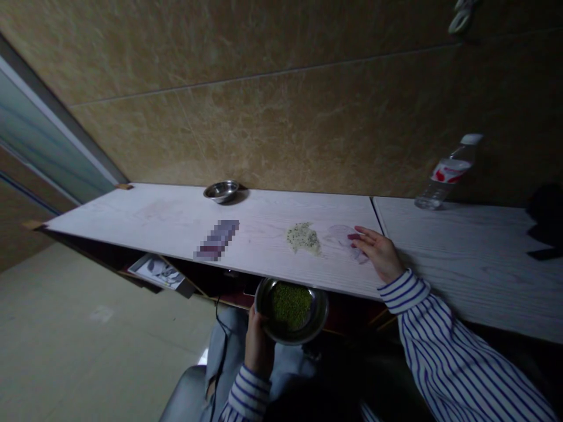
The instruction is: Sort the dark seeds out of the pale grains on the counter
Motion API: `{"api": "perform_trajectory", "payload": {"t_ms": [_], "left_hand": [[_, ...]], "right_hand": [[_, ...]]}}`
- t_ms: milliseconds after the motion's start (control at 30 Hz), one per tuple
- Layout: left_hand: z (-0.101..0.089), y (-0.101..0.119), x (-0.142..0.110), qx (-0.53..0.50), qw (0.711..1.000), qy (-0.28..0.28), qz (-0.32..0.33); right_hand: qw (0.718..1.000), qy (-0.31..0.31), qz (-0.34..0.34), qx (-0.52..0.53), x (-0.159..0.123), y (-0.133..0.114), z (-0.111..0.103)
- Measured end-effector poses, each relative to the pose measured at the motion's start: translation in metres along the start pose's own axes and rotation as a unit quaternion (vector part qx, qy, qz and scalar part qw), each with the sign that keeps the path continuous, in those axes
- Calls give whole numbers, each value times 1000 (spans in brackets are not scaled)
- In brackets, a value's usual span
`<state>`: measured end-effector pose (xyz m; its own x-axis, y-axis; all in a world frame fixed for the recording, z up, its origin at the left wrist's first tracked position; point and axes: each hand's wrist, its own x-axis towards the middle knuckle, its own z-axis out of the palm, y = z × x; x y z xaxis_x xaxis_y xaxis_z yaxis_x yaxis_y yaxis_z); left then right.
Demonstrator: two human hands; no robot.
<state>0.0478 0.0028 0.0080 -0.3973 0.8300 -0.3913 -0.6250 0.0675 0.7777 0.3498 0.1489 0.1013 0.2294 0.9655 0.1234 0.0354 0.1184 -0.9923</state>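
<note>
Beside the right hand (380,254), grip unclear at a transparent item (340,235), lie mixed grains (302,237); the left hand (260,346) holds a bowl (320,323) of beans (290,305).

seemingly green beans (290,306) in metal bowl (321,310)

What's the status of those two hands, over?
Left hand holding metal bowl of small green beans. Right hand at clear thing on table, grip unclear. Clear thing lies between right hand and speckled pile.

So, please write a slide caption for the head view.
Left hand holds a metal bowl of green beans, right hand at clear plastic.
</note>
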Motion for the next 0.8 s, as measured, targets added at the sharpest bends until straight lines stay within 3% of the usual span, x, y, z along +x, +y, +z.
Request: {"api": "perform_trajectory", "payload": {"t_ms": [300,467,633,800], "left_hand": [[-12,-3,21,9,999,-38,-14],[-7,-5,25,24,999,-2,25],[-3,-3,28,11,1000,-3,9],[-12,1,32,-17,1000,2,-19]], "right_hand": [[998,-24,52,-9,17,-1,10],[996,-41,76,-17,61,-12,35],[997,-36,63,-20,107,-9,74],[999,2,42,-30,127,11,75]]}}
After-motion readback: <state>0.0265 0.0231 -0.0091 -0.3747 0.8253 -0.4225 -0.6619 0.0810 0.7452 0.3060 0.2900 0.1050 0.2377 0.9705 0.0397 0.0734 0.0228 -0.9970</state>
